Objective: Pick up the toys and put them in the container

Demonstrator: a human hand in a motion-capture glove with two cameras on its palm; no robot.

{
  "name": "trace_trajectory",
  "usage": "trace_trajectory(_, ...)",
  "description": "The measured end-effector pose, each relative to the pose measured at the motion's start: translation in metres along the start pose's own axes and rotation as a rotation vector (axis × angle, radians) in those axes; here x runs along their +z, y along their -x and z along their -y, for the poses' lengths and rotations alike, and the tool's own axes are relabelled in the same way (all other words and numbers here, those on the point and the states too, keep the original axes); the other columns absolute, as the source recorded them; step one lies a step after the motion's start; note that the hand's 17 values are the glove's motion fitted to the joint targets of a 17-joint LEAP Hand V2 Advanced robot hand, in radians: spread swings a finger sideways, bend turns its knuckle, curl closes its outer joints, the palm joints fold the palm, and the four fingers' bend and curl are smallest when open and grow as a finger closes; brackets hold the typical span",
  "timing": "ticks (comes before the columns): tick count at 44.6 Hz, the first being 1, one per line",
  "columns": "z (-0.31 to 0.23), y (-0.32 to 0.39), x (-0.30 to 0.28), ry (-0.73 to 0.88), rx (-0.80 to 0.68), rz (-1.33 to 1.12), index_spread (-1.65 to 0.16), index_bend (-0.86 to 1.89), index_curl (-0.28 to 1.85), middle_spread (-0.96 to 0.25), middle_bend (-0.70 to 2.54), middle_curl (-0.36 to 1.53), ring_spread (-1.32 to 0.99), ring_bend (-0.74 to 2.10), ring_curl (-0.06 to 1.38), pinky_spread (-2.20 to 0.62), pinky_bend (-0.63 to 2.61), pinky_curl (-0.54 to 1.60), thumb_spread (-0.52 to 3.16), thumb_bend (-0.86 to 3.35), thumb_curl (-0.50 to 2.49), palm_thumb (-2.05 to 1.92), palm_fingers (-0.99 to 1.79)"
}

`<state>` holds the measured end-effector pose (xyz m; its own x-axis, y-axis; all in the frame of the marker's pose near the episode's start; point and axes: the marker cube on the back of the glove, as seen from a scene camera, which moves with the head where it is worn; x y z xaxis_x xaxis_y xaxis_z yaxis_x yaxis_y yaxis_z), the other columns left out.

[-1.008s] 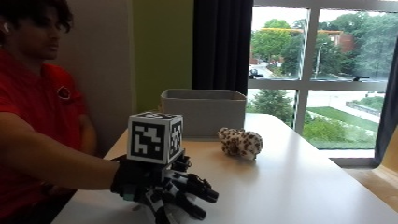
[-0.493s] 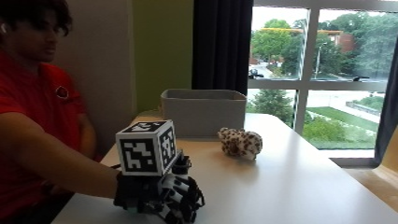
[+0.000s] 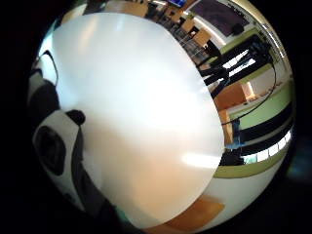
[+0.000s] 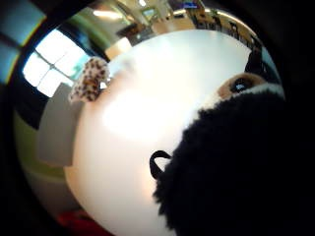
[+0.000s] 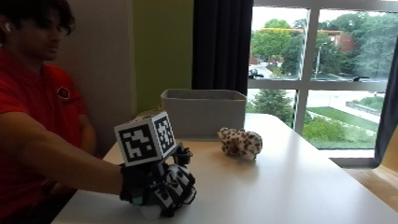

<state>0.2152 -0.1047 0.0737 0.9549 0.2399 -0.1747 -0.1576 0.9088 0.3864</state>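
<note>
In the outside view my gloved right hand (image 5: 149, 184) sits low over the near left part of the white table (image 5: 286, 186). Its fingers curl round a black and white plush panda (image 5: 177, 191). The panda's black fur and a brown-ringed eye fill much of the thumb side palm view (image 4: 231, 162). Its white and black face also shows in the little finger side palm view (image 3: 53, 141). A spotted leopard plush (image 5: 240, 142) lies further along the table, apart from my hand, also visible as the spotted plush (image 4: 88, 78). The grey container (image 5: 204, 111) stands behind it at the far end.
A window and a dark curtain rise behind the container. A green and beige wall runs along the left of the table. Bare tabletop (image 3: 146, 97) stretches from my hand to the right edge.
My right hand's fingers were spread forward on the table a second ago. They have curled down and closed round the panda, and the hand has tipped forward.
</note>
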Motion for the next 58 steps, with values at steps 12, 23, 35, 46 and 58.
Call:
trace_trajectory(12, -0.002, 0.011, -0.021, 0.037, -0.012, 0.028, -0.40, 0.57, 0.67, -0.39, 0.96, 0.67, -0.39, 1.18, 0.52, -0.42, 0.94, 0.42, 0.68, 0.08, 0.69, 0.51, 1.25)
trace_trajectory(23, 0.036, 0.070, -0.102, -0.058, -0.123, -0.006, -0.39, 0.63, 0.78, -0.37, 1.01, 0.71, -0.37, 1.25, 0.54, -0.40, 0.97, 0.44, 0.63, 0.06, 0.77, 0.51, 1.20)
trace_trajectory(35, 0.088, 0.206, -0.204, -0.137, -0.288, 0.164, -0.38, 0.64, 0.87, -0.36, 1.04, 0.74, -0.36, 1.28, 0.54, -0.40, 0.99, 0.45, 0.60, 0.02, 0.85, 0.50, 1.18)
trace_trajectory(46, 0.090, 0.340, -0.240, -0.136, -0.452, 0.289, -0.38, 0.63, 0.94, -0.35, 1.05, 0.76, -0.35, 1.30, 0.53, -0.40, 1.00, 0.45, 0.57, -0.01, 0.90, 0.49, 1.17)
trace_trajectory(58, 0.066, 0.451, -0.249, -0.059, -0.584, 0.321, -0.38, 0.59, 0.99, -0.35, 1.04, 0.76, -0.35, 1.28, 0.51, -0.41, 1.01, 0.45, 0.55, -0.02, 0.94, 0.46, 1.13)
